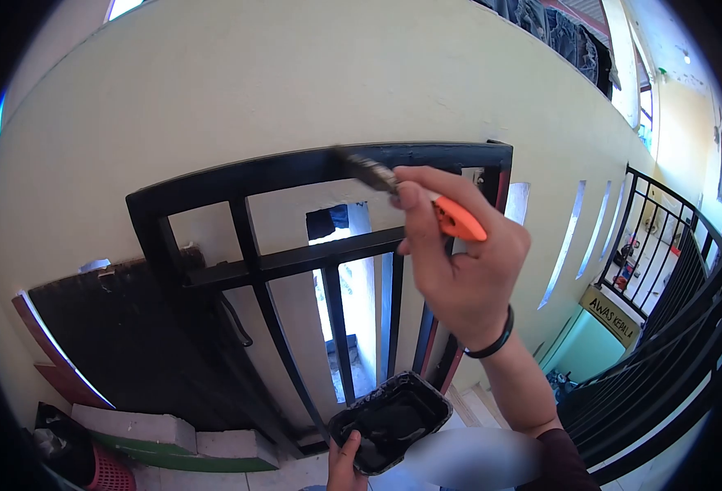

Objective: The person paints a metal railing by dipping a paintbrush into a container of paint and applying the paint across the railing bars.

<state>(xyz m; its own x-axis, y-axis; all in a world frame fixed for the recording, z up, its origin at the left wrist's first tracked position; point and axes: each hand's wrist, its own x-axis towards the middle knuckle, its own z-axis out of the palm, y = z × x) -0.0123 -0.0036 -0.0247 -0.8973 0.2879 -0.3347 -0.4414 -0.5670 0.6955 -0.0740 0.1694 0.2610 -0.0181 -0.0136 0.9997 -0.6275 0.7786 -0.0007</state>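
Note:
My right hand [463,245] grips a paintbrush [459,219] by its orange and white handle. The dark bristles meet the top rail of a black metal gate [287,170], left of its right corner. Low in the view, my left hand [346,466] holds a black plastic tray [447,397] by its near left edge, thumb over the rim. Dark paint [389,421] lies inside the tray. The tray is below the gate's upright bars. The rest of the left hand's fingers are hidden under the tray.
A cream wall [295,90] with narrow slots stands behind the gate. On the right, a black stair railing [663,344] runs past a sign [610,315]. At lower left are a dark board [132,327], pale blocks [136,425] and a pink basket [114,470].

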